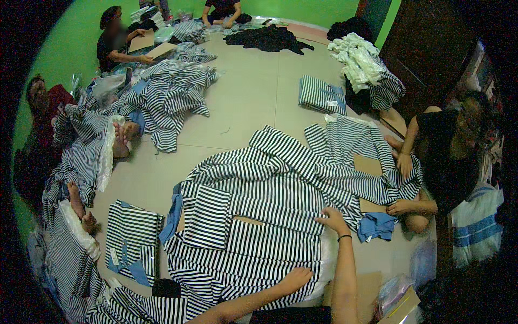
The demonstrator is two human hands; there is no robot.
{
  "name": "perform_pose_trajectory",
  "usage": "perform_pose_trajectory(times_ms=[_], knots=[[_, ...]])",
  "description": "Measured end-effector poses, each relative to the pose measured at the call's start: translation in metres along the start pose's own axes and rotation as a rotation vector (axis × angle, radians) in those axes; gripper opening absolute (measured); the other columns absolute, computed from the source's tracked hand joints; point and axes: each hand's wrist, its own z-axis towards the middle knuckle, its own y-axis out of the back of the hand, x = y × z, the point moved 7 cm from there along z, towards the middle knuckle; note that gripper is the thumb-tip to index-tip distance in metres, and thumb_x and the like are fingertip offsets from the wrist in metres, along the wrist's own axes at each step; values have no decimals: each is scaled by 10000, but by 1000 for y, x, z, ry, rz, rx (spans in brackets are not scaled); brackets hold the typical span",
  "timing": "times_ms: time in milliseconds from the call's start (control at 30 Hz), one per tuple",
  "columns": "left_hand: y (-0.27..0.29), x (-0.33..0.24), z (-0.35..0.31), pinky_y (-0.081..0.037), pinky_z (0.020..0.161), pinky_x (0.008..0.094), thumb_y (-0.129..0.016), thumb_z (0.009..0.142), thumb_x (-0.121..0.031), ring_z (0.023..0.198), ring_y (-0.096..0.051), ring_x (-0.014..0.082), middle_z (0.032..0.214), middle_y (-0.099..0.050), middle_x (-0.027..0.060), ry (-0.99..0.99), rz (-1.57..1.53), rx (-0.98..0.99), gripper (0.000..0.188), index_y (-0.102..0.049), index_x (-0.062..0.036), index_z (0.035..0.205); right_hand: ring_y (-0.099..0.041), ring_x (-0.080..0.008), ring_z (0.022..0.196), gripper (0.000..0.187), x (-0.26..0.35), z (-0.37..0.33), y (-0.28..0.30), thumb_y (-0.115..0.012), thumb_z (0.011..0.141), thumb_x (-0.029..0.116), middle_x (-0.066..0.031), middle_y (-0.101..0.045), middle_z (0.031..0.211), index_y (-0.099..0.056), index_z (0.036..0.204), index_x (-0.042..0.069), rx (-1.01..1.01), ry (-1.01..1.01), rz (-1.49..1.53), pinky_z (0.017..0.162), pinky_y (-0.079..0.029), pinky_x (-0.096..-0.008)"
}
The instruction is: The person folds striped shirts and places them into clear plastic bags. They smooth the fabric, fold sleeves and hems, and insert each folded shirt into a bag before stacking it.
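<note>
A black-and-white striped shirt (275, 210) lies spread on the floor before me, its blue collar at the left. A folded striped part (206, 218) rests on top, and a strip of brown cardboard (248, 220) shows beside it. At the shirt's right edge, my right hand (333, 220), with a dark band at the wrist, pinches the cloth with thumb and fingers. Nearer to me, my left hand (295, 279) is closed over the cloth by the lower right hem. Its fingertips are partly hidden.
Left of the shirt lies a folded striped garment (132, 243). A stack of folded striped garments (322, 94) stands farther off. At the right, a person (448, 146) handles another striped shirt over cardboard. More people sit among striped piles (167, 92). A black cloth heap (267, 38) lies far back.
</note>
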Motion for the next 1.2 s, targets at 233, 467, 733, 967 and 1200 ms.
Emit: perform_pose_trajectory(times_ms=[233,467,733,967,1200], knots=[[41,33,-11,-424,604,263,-489,772,-205,679,-553,160,776,-589,96,661,-789,-67,239,-554,-30,919,-515,-161,707,361,28,2,22,-685,573,305,-87,-554,743,-542,768,36,36,-202,321,650,-406,-271],[116,74,-149,-351,816,281,-443,796,-156,940,-453,141,1014,-505,54,781,-1230,-714,285,-466,-37,1054,-572,-223,712,373,196,68,14,-492,734,383,-125,-598,799,-596,842,41,311,249,220,662,-437,-326],[158,154,-279,-390,787,277,-518,660,7,965,-463,183,1183,-381,88,1204,-1412,-880,656,-187,-21,1225,-549,-237,655,501,326,107,-116,-463,755,471,-133,-572,726,-563,821,-16,546,316,426,630,-445,-316],[218,155,-290,-375,780,254,-597,698,-90,882,-508,167,982,-537,92,1415,-990,-933,409,-449,-2,1069,-537,-226,674,401,323,116,-139,-595,677,381,-129,-579,745,-570,784,-5,361,430,512,609,-409,-322],[261,150,-279,-391,754,305,-546,708,-85,832,-513,238,886,-535,151,1328,-129,-877,318,-462,37,989,-529,-298,861,501,327,112,-148,-623,641,391,-165,-549,932,-488,943,15,356,239,241,740,-419,-346]])
